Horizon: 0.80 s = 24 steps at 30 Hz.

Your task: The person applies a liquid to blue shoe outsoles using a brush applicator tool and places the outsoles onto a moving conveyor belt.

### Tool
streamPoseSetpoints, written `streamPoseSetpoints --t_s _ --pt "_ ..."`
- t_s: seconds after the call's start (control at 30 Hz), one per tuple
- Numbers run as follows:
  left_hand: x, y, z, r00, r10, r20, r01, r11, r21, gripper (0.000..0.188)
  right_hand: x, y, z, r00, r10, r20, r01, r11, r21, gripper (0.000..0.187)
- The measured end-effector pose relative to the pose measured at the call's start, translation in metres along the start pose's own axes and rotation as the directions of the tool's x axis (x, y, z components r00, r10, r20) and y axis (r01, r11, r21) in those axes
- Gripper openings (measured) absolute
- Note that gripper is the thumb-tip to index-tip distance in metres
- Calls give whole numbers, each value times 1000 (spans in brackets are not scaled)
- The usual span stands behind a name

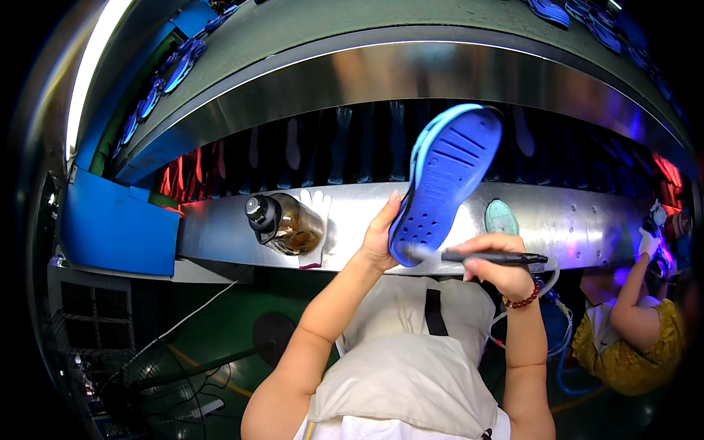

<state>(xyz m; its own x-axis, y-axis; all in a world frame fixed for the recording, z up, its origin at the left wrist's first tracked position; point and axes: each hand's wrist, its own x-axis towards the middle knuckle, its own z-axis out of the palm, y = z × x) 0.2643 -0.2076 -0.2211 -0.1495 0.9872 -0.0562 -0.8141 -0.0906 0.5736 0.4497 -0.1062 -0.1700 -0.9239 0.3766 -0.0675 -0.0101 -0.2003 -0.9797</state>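
Note:
My left hand (381, 233) grips a blue shoe sole (451, 176) by its heel end, thumb along the edge. The sole is tilted up, its inner face towards me, with small round holes at the heel and grooves at the toe. In my right hand (506, 262) is a black-handled brush (499, 258), held like a pen. Its pale tip is blurred by motion and lies over the heel of the sole; whether it touches cannot be made out. A small pale green oval piece (501, 218) lies on the metal bench just beyond my right hand.
A black-capped bottle of brown liquid (293, 226) and a white glove (317, 209) sit on the metal bench (220, 227) at left. Behind, a green conveyor belt (367, 16) carries blue soles (183, 64). A co-worker (634, 330) sits at right. A fan (158, 389) stands lower left.

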Motion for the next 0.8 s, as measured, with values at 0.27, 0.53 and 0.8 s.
streamPoseSetpoints --t_s 0.27,0.53,0.8 --pt "-1 23 4 907 -422 -10 421 902 99 44 10 -24 -16 858 -260 443 396 885 -247 25" --pt "-2 38 8 809 -575 -123 572 720 392 50 13 -34 -30 805 -164 570 443 804 -396 21" --pt "-9 47 3 834 -528 -158 541 726 425 57 8 -20 -38 855 -150 496 393 811 -433 22"
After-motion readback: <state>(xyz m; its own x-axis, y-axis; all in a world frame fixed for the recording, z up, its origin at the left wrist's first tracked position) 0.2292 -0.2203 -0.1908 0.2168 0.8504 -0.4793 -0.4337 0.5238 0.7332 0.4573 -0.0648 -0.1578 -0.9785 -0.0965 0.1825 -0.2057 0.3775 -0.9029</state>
